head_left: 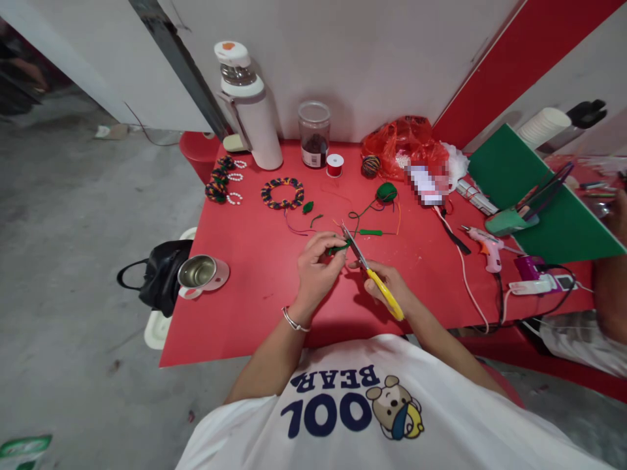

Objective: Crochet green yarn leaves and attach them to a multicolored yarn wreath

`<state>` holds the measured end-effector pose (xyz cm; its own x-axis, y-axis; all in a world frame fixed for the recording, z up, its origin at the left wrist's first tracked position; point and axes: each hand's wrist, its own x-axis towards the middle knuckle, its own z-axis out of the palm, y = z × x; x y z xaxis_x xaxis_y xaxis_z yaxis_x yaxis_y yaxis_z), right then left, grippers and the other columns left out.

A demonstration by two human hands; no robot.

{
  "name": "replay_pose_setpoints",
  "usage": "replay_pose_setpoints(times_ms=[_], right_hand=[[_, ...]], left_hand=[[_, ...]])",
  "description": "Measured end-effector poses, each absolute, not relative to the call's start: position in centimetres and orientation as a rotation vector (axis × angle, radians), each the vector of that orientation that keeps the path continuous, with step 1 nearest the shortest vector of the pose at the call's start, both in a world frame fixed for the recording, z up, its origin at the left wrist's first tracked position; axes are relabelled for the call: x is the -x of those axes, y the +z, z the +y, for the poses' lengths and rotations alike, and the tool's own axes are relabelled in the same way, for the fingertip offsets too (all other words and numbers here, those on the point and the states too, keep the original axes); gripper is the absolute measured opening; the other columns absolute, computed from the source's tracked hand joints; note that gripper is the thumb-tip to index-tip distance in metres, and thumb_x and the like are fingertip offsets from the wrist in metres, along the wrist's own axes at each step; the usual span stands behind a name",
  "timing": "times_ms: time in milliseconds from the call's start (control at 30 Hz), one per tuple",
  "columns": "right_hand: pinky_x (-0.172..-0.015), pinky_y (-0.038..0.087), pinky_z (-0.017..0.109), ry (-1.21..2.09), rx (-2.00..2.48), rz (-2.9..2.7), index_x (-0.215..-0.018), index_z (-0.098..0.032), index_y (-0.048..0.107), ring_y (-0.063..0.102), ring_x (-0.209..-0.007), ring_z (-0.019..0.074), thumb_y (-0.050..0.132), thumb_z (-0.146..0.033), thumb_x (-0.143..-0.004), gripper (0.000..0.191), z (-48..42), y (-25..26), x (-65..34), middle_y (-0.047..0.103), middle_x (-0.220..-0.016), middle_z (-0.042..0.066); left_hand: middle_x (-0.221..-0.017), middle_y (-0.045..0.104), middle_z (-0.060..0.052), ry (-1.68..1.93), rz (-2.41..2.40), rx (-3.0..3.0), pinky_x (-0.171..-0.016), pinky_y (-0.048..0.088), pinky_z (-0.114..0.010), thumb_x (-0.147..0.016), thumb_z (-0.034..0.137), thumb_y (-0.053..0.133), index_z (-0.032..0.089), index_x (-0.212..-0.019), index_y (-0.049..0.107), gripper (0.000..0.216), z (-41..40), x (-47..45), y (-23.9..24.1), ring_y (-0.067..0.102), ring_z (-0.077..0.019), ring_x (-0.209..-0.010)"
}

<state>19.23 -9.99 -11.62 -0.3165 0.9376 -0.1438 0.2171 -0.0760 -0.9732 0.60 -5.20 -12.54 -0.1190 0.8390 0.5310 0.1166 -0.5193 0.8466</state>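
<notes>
Over the red table (255,287), my left hand (316,264) pinches a small green wrapped piece (339,249) between thumb and fingers. My right hand (386,287) grips yellow-handled scissors (369,271), whose blades are parted and point up-left at the green piece. A green yarn ball (386,192) lies beyond the hands with a strand trailing toward them. Beside that strand rests a green stick piece (371,232). A small green leaf shape (307,207) sits near a multicoloured woven ring (283,193).
At the back stand a white thermos (249,111), a jar (314,134), a red spool (335,165) and a red plastic bag (404,147). A metal cup (198,272) sits at the left edge; a glue gun (484,245) and green board (539,196) lie right. Another person's arm (610,281) shows far right.
</notes>
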Motion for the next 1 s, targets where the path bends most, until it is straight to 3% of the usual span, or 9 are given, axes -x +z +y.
replay_pose_setpoints(times_ms=[200, 333, 467, 667, 800, 900, 1000], right_hand=[[-0.063, 0.045, 0.029, 1.384, 1.217, -1.641, -0.136, -0.018, 0.066, 0.045, -0.068, 0.0143, 0.058, -0.086, -0.086, 0.085, -10.0, -12.15, -19.21, 0.053, -0.078, -0.001], [-0.068, 0.048, 0.031, 1.423, 1.233, -1.575, -0.127, -0.016, 0.07, 0.05, -0.071, 0.0155, 0.062, -0.085, -0.085, 0.081, -10.0, -11.81, -19.11, 0.058, -0.083, 0.002], [-0.062, 0.043, 0.03, 1.495, 1.247, -1.526, -0.128, -0.014, 0.069, 0.044, -0.064, 0.0135, 0.063, -0.084, -0.085, 0.082, -10.29, -11.69, -19.27, 0.052, -0.072, -0.002], [-0.061, 0.041, 0.028, 1.473, 1.182, -1.608, -0.137, -0.018, 0.063, 0.042, -0.065, 0.0128, 0.059, -0.083, -0.088, 0.082, -10.17, -12.03, -19.11, 0.051, -0.076, -0.003], [-0.059, 0.04, 0.028, 1.363, 1.329, -1.58, -0.123, -0.013, 0.072, 0.041, -0.062, 0.0123, 0.065, -0.08, -0.085, 0.078, -10.14, -11.84, -19.03, 0.05, -0.069, -0.002], [-0.055, 0.037, 0.027, 1.325, 1.406, -1.544, -0.126, -0.012, 0.073, 0.041, -0.058, 0.012, 0.064, -0.077, -0.086, 0.076, -10.26, -11.85, -19.23, 0.048, -0.064, -0.004], [-0.054, 0.038, 0.027, 1.274, 1.465, -1.488, -0.129, -0.012, 0.071, 0.043, -0.056, 0.0127, 0.061, -0.077, -0.088, 0.077, -10.29, -11.9, -19.62, 0.047, -0.063, -0.004]], left_hand=[[-0.095, 0.078, -0.004, 1.684, 1.054, -1.582, -0.084, 0.06, -0.03, -0.083, 0.007, 0.07, 0.022, -0.088, 0.078, 0.018, -5.26, -0.58, -12.47, 0.074, -0.016, -0.091], [-0.094, 0.077, -0.004, 1.68, 1.081, -1.576, -0.085, 0.06, -0.031, -0.083, 0.007, 0.07, 0.022, -0.088, 0.079, 0.018, -5.16, -0.44, -12.53, 0.074, -0.0166, -0.092], [-0.095, 0.077, -0.003, 1.697, 1.032, -1.57, -0.084, 0.059, -0.029, -0.082, 0.005, 0.07, 0.023, -0.09, 0.079, 0.022, -5.05, -0.44, -12.67, 0.074, -0.0157, -0.092], [-0.094, 0.077, -0.003, 1.71, 1.005, -1.551, -0.084, 0.058, -0.029, -0.082, 0.003, 0.07, 0.023, -0.09, 0.079, 0.023, -5.02, -0.55, -12.69, 0.073, -0.0156, -0.091], [-0.093, 0.077, -0.004, 1.681, 1.007, -1.462, -0.084, 0.059, -0.031, -0.083, 0.01, 0.074, 0.023, -0.087, 0.08, 0.014, -4.99, -0.52, -12.58, 0.074, -0.0166, -0.091], [-0.092, 0.077, -0.005, 1.641, 0.994, -1.297, -0.084, 0.06, -0.031, -0.082, 0.017, 0.078, 0.022, -0.084, 0.079, 0.005, -4.94, -0.58, -12.56, 0.074, -0.0169, -0.091], [-0.089, 0.077, -0.005, 1.59, 0.965, -1.089, -0.07, 0.059, -0.026, -0.078, 0.025, 0.085, 0.02, -0.083, 0.078, 0.01, -4.88, -0.73, -12.58, 0.074, -0.0156, -0.081]])
